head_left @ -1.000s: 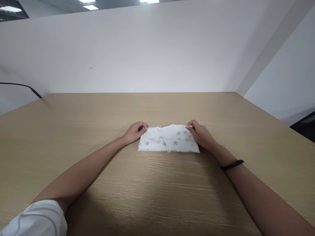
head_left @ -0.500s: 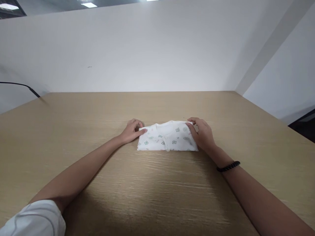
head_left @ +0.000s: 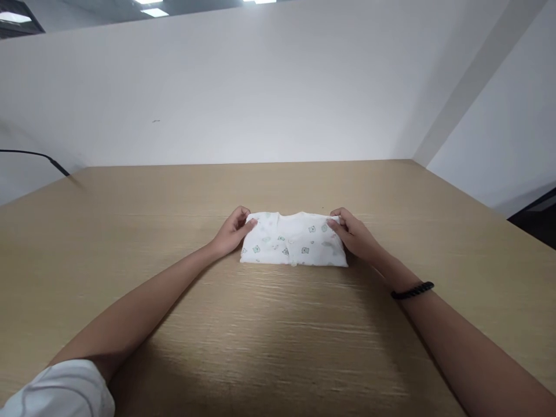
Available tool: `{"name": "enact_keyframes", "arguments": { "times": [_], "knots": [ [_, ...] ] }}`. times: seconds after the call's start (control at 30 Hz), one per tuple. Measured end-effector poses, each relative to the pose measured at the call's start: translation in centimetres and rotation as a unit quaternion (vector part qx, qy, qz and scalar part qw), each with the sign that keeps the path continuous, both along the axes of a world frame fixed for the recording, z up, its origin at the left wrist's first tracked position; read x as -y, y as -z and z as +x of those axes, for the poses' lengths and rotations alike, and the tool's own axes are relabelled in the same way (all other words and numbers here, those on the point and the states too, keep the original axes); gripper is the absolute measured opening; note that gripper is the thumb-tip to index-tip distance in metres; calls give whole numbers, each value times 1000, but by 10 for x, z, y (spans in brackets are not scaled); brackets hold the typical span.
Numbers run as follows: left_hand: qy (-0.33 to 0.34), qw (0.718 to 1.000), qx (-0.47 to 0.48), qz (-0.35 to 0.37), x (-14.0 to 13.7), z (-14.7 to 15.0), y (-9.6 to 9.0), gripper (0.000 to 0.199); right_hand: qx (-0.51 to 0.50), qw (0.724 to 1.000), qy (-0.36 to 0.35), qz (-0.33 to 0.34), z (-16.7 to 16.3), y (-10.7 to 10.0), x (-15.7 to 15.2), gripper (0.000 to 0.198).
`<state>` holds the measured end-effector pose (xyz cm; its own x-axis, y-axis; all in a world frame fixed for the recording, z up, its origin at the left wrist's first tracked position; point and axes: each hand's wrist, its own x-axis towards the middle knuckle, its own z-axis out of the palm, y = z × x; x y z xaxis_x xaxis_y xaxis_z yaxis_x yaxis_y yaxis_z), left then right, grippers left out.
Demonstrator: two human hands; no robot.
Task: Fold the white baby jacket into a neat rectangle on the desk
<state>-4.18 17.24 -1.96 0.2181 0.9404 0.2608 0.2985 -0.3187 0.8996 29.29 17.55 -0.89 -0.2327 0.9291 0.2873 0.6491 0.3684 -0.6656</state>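
A white folded baby garment (head_left: 299, 240) with small printed animal faces and leaves rests on the wooden table, its neckline along the far edge. My left hand (head_left: 234, 231) pinches its far left corner, thumb on top and fingers curled behind. At the far right corner, my right hand (head_left: 354, 234) grips the cloth the same way, thumb over the print. The fingertips under the cloth are hidden. The near edge of the garment lies along the table top.
The wooden table (head_left: 278, 336) runs back to a white partition (head_left: 260, 92). A black cable (head_left: 43, 155) comes in at the left edge. On the right, a dark object (head_left: 538, 217) stands beside the table. A black bracelet (head_left: 412, 291) circles my right wrist.
My left hand has closed more firmly on the far left corner, and that corner is raised slightly. The right hand keeps its hold at the far right corner.
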Motion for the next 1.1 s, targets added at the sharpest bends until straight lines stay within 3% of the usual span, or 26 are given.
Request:
{"name": "enact_keyframes", "arguments": {
  "times": [0.3,0.4,0.5,0.6,0.67,0.73,0.9,1.1],
  "knots": [
    [-93,993,-76,-18,-18,-1,10,31,79,993,75,51,-8,16,-9,22],
    [-129,989,-74,-8,-15,1,10,41,88,990,90,70,-11,15,-8,34],
    [-171,980,-80,65,-2,7,4,53,137,974,124,127,-17,5,0,53],
    [-95,974,-159,130,18,20,-2,54,222,950,121,182,-31,-6,15,59],
    [11,968,-232,94,29,28,-4,60,265,945,67,181,-44,-6,26,67],
    [75,951,-296,49,36,34,-3,68,303,940,15,153,-55,1,36,75],
    [79,921,-381,34,38,29,-2,75,339,939,10,59,-62,23,45,80],
    [66,876,-477,-15,42,20,-16,85,360,930,80,-3,-57,22,45,101]
  ]
}}
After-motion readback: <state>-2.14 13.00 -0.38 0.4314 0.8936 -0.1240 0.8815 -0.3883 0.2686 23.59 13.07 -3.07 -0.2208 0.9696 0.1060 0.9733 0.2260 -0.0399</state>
